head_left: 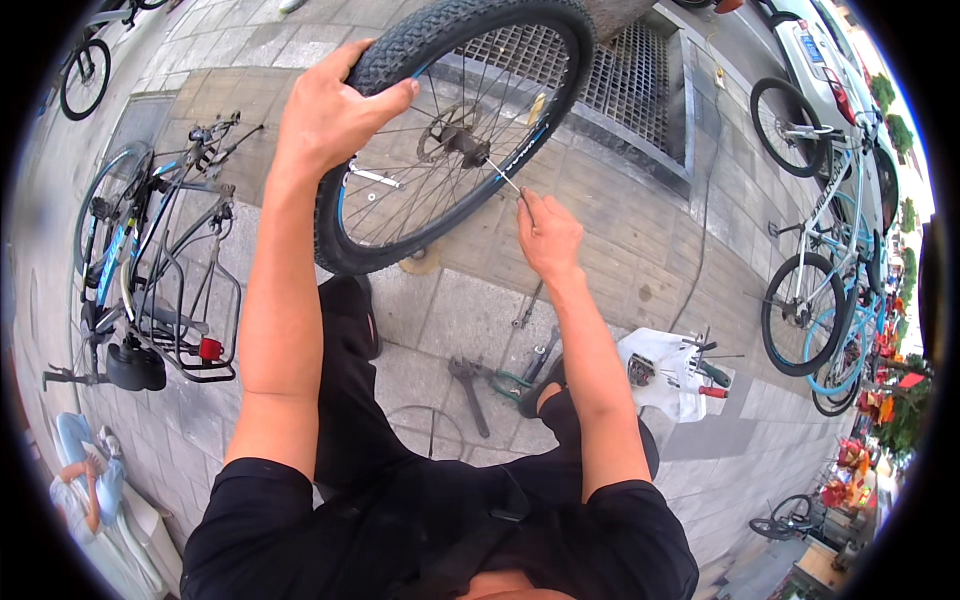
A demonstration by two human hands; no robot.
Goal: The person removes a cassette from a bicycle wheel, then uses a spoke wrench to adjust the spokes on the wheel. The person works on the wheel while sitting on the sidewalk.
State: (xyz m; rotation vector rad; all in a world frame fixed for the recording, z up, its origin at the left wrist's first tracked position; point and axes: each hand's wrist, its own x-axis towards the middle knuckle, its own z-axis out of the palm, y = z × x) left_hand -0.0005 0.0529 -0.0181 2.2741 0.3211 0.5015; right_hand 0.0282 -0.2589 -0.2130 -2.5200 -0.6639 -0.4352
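Black/blue bike w/ rack (120, 240), far L; L hand (335, 105) clamped on tyre (415, 38) of bike wheel (455, 148), upper ctr; adj. wrench (468, 393) lower ctr; thin metal rod (503, 175) at hub, gripped by R hand (550, 232), apart from L

Wrench (474, 400) on pavement (432, 310), wheel (462, 148) ahead
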